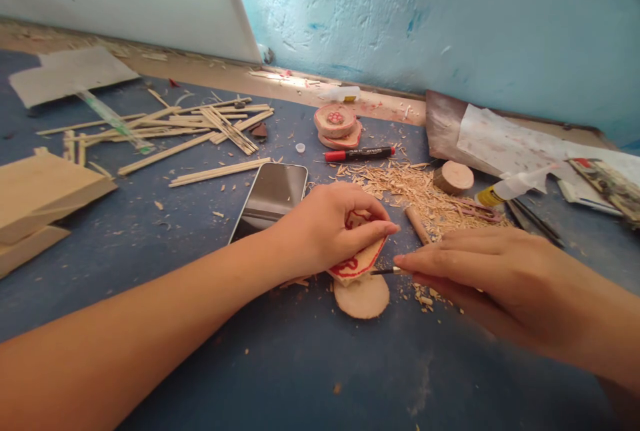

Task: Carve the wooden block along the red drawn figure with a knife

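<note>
My left hand (345, 228) is closed on a flat wooden piece (357, 263) with red marker lines along its edge and surface. Beneath that piece lies a pale round wood slice (364, 299). My right hand (480, 274) is wrapped round a thin tool (385, 271), whose dark tip reaches to the right edge of the marked piece; most of its handle is hidden. Between and behind the hands are a short wooden stick (417, 224) and a heap of wood shavings (400, 186). A phone (273, 194) lies just behind my left wrist.
Thin sticks (200, 126) are piled at the back left, by wooden blocks (47, 194). A red marker (359, 154) lies before stacked slices (334, 120). Glue bottle (513, 188), log piece (453, 177) and papers (505, 141) are at the right. A wall (425, 24) rises behind.
</note>
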Demonstrator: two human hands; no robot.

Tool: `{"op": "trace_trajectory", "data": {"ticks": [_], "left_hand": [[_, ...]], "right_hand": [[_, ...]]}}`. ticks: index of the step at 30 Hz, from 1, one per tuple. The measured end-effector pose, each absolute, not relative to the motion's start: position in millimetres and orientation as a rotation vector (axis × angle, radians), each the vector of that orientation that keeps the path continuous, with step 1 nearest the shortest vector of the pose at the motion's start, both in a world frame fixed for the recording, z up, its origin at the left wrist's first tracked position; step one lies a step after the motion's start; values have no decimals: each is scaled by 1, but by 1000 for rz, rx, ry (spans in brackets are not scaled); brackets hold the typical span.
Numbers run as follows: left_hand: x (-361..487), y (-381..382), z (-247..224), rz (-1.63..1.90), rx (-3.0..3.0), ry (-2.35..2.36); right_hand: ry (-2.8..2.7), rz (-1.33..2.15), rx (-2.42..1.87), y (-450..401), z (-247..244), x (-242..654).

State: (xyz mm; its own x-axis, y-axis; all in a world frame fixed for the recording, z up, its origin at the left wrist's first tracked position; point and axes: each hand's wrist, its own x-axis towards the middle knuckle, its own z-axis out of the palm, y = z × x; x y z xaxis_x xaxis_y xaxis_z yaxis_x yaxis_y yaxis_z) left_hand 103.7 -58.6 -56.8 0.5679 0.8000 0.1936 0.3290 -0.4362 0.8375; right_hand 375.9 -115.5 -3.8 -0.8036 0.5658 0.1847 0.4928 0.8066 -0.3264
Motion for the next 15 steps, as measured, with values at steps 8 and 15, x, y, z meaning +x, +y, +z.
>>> {"op": "trace_trajectory", "data": {"ticks": [8,15], "left_hand": [[106,-59,-60,795,2004,928],[105,-58,-60,787,2006,921]], "right_hand": [[-2702,360,-790,-111,-8,374],[-2597,847,-918,-99,-21,378]]}}
